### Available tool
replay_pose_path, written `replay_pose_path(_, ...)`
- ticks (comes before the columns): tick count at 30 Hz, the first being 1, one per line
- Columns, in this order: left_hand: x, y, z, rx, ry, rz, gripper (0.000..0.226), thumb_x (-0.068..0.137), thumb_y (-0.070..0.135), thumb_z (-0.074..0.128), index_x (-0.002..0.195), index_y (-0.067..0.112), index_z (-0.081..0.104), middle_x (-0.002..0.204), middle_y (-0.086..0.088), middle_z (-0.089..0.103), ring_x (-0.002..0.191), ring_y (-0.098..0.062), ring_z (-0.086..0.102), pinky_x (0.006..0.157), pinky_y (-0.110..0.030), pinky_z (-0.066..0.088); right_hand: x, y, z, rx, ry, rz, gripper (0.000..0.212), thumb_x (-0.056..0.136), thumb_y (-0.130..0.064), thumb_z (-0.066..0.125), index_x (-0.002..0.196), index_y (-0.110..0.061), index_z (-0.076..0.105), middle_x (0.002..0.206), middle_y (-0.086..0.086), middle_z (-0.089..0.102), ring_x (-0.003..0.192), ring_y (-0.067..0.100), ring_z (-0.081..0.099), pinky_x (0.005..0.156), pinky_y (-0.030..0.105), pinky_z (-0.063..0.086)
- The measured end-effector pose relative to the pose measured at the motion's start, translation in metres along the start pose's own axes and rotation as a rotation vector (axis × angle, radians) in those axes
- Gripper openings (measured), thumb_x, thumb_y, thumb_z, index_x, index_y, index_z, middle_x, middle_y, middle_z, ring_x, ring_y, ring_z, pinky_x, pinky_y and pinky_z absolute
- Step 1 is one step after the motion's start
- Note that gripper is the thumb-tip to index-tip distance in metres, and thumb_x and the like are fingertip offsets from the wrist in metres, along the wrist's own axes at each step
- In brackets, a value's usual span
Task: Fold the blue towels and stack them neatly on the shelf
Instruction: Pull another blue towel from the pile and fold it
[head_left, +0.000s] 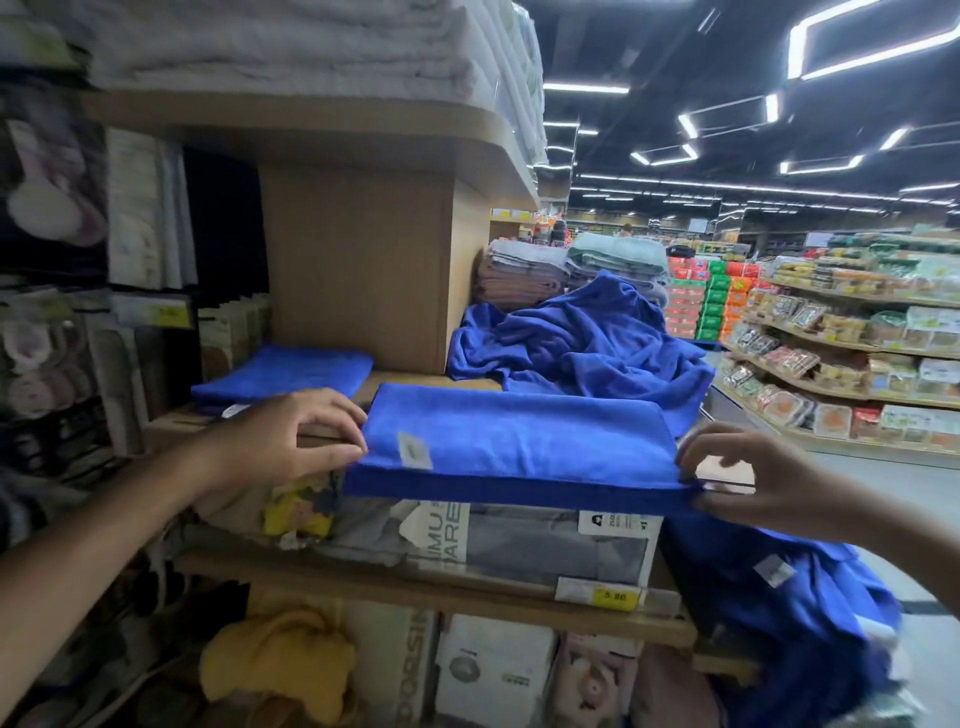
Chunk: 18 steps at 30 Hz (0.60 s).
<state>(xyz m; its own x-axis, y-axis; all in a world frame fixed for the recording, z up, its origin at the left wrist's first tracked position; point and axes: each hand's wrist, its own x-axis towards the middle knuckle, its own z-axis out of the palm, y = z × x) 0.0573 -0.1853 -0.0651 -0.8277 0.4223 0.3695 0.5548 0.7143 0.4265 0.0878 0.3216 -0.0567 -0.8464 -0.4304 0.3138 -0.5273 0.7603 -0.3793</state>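
Left hand (283, 441), right hand (753, 473), pinching towel (519, 441) ends

Dark ceiling (649, 47) occupies the upper right of the frame and is fitted with white angular strip lights (586, 88). Wooden shelf (358, 270) with tan boards fills the left and centre; 1 yellow price tag (615, 597) is fixed to a lower board edge. Store shelving (841, 374) carrying packaged goods runs along the right edge. Grey floor (904, 475) lies at the right, between the 2 units.
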Motion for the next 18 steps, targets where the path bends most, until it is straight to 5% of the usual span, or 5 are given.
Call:
replay_pose_path(2,-0.005,0.002,0.003,0.012,0.014,-0.030,0.035,0.077,0.066,0.060,0.079,0.037,0.078,0.118,0.024,0.061,0.112,0.006,0.058,0.096,-0.020,0.042,-0.004,-0.008,-0.001,-0.017,0.008,-0.006,0.012,0.089,-0.045,0.074,0.089,-0.033,0.073,0.106,-0.010,0.067,0.103,0.013,0.065,0.089,0.023,0.047)
replay_pose_path(4,0.000,0.012,0.005,0.002,0.111,-0.005,0.042,0.081,0.068,0.051,0.074,0.035,0.077,0.114,0.021,0.063,0.109,0.005,0.059,0.093,-0.022,0.044,0.005,-0.016,-0.004,0.000,0.099,0.036,0.031,0.093,-0.056,0.060,0.080,-0.033,0.075,0.101,-0.012,0.068,0.098,0.008,0.066,0.088,0.028,0.049)
replay_pose_path(9,0.058,0.045,0.029,0.084,0.270,0.100,0.023,0.099,0.030,0.051,0.100,0.029,0.074,0.112,0.013,0.069,0.108,-0.006,0.063,0.094,-0.031,0.048,0.066,-0.039,0.019,-0.157,0.192,0.088,0.022,0.098,-0.041,0.058,0.105,-0.028,0.074,0.113,-0.009,0.067,0.096,0.008,0.063,0.086,0.031,0.046)
replay_pose_path(14,0.114,0.070,0.073,0.273,0.002,-0.190,0.041,0.103,0.034,0.037,0.135,0.018,0.056,0.148,-0.005,0.051,0.135,-0.023,0.047,0.110,-0.038,0.037,0.139,-0.072,0.079,-0.186,-0.023,0.157,0.056,0.103,-0.040,0.048,0.152,-0.013,0.041,0.158,0.008,0.041,0.145,0.025,0.037,0.115,0.034,0.028)
replay_pose_path(18,0.105,0.061,0.089,0.392,-0.217,-0.258,0.061,0.104,0.045,0.021,0.160,0.022,0.018,0.169,0.004,0.011,0.154,-0.014,0.010,0.125,-0.040,0.008,0.136,-0.057,0.099,-0.373,-0.074,0.273,0.076,0.086,-0.081,0.025,0.128,-0.023,0.052,0.149,-0.003,0.049,0.144,0.021,0.036,0.109,0.041,0.031)
